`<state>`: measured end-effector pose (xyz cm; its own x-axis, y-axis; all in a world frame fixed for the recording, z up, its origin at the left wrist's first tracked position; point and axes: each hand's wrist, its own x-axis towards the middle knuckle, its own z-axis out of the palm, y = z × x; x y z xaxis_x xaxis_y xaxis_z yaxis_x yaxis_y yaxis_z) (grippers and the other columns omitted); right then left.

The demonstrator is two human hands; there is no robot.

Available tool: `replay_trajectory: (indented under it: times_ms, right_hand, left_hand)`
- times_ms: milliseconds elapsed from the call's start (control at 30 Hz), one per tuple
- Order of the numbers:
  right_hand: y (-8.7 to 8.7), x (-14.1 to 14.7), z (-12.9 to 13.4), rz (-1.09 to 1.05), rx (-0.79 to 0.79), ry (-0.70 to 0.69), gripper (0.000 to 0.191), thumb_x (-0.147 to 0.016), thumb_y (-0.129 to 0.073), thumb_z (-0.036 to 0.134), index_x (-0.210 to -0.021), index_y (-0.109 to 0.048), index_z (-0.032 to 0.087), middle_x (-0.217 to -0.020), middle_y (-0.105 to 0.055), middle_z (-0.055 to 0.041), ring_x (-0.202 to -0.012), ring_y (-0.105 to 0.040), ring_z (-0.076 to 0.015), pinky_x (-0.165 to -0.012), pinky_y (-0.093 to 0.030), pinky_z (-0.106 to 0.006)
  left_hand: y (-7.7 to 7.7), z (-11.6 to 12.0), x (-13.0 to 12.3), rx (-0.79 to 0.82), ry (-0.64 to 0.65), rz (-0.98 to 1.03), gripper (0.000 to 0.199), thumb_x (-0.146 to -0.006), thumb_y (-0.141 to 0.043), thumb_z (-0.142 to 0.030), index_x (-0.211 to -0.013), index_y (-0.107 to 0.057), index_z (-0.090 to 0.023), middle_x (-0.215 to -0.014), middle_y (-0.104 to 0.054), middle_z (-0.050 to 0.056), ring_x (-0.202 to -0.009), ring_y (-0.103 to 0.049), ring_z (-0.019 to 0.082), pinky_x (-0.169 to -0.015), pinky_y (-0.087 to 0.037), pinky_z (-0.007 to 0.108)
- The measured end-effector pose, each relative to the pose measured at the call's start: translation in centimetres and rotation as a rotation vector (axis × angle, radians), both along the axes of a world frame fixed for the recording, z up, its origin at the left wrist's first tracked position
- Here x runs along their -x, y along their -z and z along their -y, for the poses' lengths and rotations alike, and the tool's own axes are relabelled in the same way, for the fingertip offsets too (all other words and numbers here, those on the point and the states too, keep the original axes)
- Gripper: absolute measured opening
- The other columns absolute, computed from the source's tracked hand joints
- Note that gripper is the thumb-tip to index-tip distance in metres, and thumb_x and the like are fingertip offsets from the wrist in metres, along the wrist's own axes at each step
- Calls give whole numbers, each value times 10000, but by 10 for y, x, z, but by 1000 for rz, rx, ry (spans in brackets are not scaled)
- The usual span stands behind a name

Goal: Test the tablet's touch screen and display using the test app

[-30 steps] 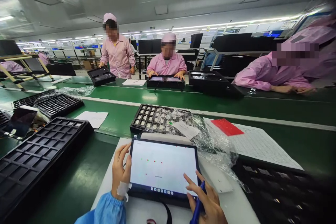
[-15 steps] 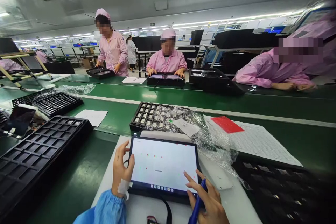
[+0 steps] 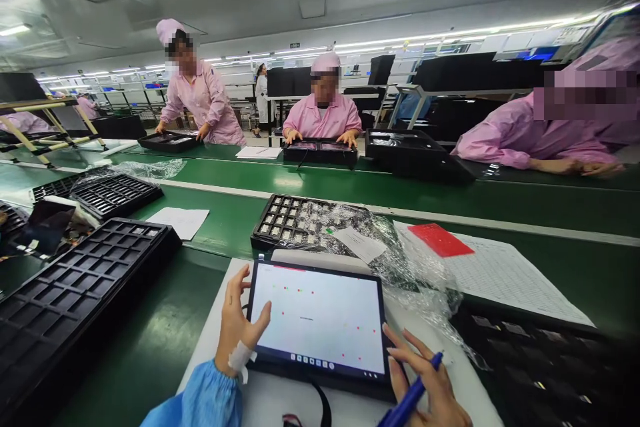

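A tablet (image 3: 325, 313) with a lit white screen lies in front of me, showing scattered small red and green dots and a row of icons. My left hand (image 3: 239, 320) is at its left edge, fingers apart, the thumb reaching over the screen's border; a piece of white tape is on the wrist. By the lower right corner of the tablet is my right hand (image 3: 433, 383), holding a blue pen (image 3: 411, 397) between spread fingers. Under the tablet is a white foam sheet (image 3: 270, 400), with a black cable (image 3: 324, 403) at its near side.
Behind the tablet stands a black tray of small parts (image 3: 285, 221), partly under clear plastic wrap (image 3: 400, 260). A red card (image 3: 440, 240) lies on printed sheets (image 3: 520, 273). Black trays (image 3: 90, 280) stand left, another (image 3: 545, 360) right. Co-workers in pink sit and stand across the green bench (image 3: 235, 177).
My right hand has moved right, off the screen to the tablet's corner, still with the pen. More red dots show at the screen's lower right. The standing co-worker leans left with a tray.
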<state>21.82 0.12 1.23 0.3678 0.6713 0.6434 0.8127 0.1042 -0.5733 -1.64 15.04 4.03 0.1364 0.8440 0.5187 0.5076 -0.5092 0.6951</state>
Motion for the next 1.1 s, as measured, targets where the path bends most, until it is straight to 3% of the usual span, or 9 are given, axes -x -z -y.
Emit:
replay_trajectory:
  times_ms: [100, 167, 300, 433, 567, 667, 967, 1100]
  right_hand:
    - [0, 3, 1, -128, -9, 35, 110, -947, -457, 337, -927, -544, 272, -1074, -719, -48, -1183, -543, -266, -910, -495, -431]
    - [2, 1, 2, -111, 17, 21, 94, -941, -466, 321, -924, -544, 272, -1066, -722, -45, -1160, -565, -259, -899, -511, -415]
    - [6, -6, 4, -39, 60, -33, 61, -929, -481, 277, -938, -540, 265, -1071, -726, -47, -1121, -606, -249, -860, -550, -373]
    - [7, -9, 6, -85, 81, -21, 66, -925, -488, 276, -928, -551, 258, -1087, -723, -58, -1132, -609, -258, -859, -558, -372]
    - [7, -9, 5, -162, 70, -19, 68, -913, -505, 292, -919, -561, 255, -1080, -725, -69, -1092, -638, -266, -865, -557, -389]
    - [5, -9, 6, -276, 46, -8, 72, -901, -520, 302, -912, -562, 244, -1121, -709, -96, -1067, -655, -273, -866, -557, -397]
    - [4, -10, 7, -477, 70, 3, 137, -893, -532, 375, -884, -563, 242, -1139, -701, -105, -1101, -636, -290, -928, -520, -437]
    - [6, -4, 6, -579, 104, 24, 212, -878, -537, 454, -867, -560, 243, -1154, -690, -112, -1131, -610, -313, -963, -480, -494]
  left_hand:
    - [-1, 2, -1, -22, 66, -62, 731, -739, -631, -284, -1387, -297, -228, -1233, -494, 128, -1023, -564, 256, -864, -507, 452]
    - [1, 1, -1, -15, 65, -75, 755, -721, -648, -298, -1392, -310, -222, -1119, -524, 98, -976, -561, 246, -840, -513, 430]
    - [9, -7, 4, 128, -84, 71, 601, -822, -539, -389, -1371, -366, -217, -905, -558, 31, -746, -575, 184, -729, -518, 362]
    - [13, -15, 10, 260, -141, 255, 486, -911, -365, -435, -1344, -392, -216, -981, -586, 62, -775, -610, 187, -696, -509, 339]
    - [10, -11, 8, 224, -41, 216, 638, -798, -563, -422, -1364, -352, -214, -1052, -581, 74, -790, -603, 182, -767, -512, 369]
    - [8, -6, 4, 226, 41, 141, 810, -715, -658, -364, -1414, -264, -253, -1055, -583, 59, -707, -592, 161, -692, -519, 347]
    - [9, -6, 6, 152, 114, 56, 902, -683, -678, -328, -1444, -198, -273, -1100, -579, 78, -806, -605, 194, -760, -531, 401]
    - [14, -6, 6, 191, 108, 100, 881, -711, -664, -323, -1451, -188, -270, -1105, -584, 83, -834, -620, 207, -762, -541, 405]
